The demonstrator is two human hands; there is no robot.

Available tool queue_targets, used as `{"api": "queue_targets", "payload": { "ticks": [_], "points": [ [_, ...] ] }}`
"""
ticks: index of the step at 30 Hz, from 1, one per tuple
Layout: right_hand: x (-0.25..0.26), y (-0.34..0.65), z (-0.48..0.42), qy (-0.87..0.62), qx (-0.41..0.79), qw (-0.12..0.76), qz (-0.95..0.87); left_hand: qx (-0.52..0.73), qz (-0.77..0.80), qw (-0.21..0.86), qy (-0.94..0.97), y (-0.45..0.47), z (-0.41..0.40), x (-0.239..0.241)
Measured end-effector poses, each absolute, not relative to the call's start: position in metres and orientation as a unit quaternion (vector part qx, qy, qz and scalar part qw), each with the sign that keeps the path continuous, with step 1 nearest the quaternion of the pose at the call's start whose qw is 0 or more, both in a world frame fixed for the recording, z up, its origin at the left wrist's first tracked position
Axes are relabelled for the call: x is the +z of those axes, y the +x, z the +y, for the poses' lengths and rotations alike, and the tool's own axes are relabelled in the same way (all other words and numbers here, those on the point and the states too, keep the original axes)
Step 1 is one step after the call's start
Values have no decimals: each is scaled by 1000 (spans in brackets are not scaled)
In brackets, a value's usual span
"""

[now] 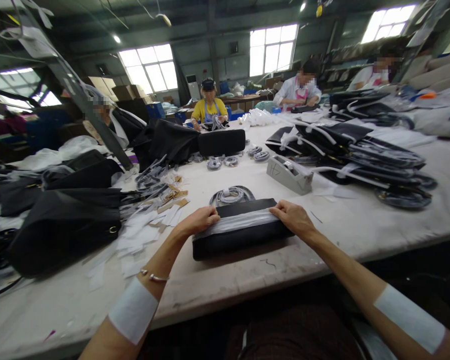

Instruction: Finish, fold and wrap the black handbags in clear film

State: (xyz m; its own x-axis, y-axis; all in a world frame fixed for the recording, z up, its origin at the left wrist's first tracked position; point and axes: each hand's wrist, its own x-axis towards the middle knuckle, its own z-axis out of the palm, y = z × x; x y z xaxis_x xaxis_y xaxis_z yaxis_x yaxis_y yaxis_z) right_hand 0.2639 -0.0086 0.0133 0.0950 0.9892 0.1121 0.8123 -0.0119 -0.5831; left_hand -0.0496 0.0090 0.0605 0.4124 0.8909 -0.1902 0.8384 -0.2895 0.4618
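In front of me on the table stands a black bag, with a pale strip, maybe its lining or a wrapping, running along the top. My left hand pinches the left end of the bag's top, fingers curled. At the opposite end my right hand is closed on the upper edge in the same way. Just behind the bag lies a coiled grey strap in clear wrapping. What is inside the bag cannot be seen.
A grey tape dispenser stands behind my right hand. Stacked black bags lie on the right. Paper tags and a large black bag are at the left. Across the table sits a person in yellow; others work nearby.
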Motion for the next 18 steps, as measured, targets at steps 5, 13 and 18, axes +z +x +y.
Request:
{"api": "queue_targets", "payload": {
  "ticks": [5, 13, 18],
  "points": [
    [11, 264, -9, -685, 152, 255, -665, 55, 509, 297, 806, -53, 4, 62],
    [16, 261, -1, -700, 138, 200, -672, 11, 433, 320, 842, -65, 2, 67],
    [19, 261, 1, -700, 160, 203, -666, -8, 411, 328, 851, -70, 2, 69]
  ]
}}
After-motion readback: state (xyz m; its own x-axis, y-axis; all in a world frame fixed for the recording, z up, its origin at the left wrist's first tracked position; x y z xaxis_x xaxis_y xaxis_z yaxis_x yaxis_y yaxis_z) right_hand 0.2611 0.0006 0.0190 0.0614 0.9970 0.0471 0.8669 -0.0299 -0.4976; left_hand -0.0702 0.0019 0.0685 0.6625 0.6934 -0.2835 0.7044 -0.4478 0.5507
